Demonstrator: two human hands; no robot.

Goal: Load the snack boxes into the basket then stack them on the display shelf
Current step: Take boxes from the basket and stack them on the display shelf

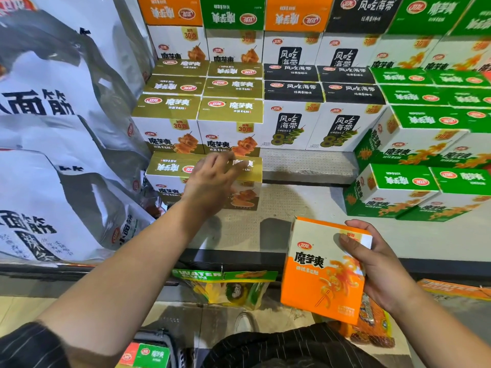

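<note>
Your right grip [372, 264] is pinching the orange box [318, 274] by its right edge, thumb across the front. Your left grip [212, 179] is resting, fingers loose, on the gold box [170, 168] on the shelf [305, 208].

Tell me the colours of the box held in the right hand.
The box is white above, orange below; head view.

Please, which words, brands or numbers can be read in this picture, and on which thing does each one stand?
"魔芋爽", "卫龙": front of the orange box held in the right hand.
"风吃海带", "8": black-topped boxes.
"魔芋爽", "30克": gold-topped boxes.
"面筋": white bags on the left.
"WATER": green header of the hanging packet.
The small print on all boxes is too small to read.
</note>
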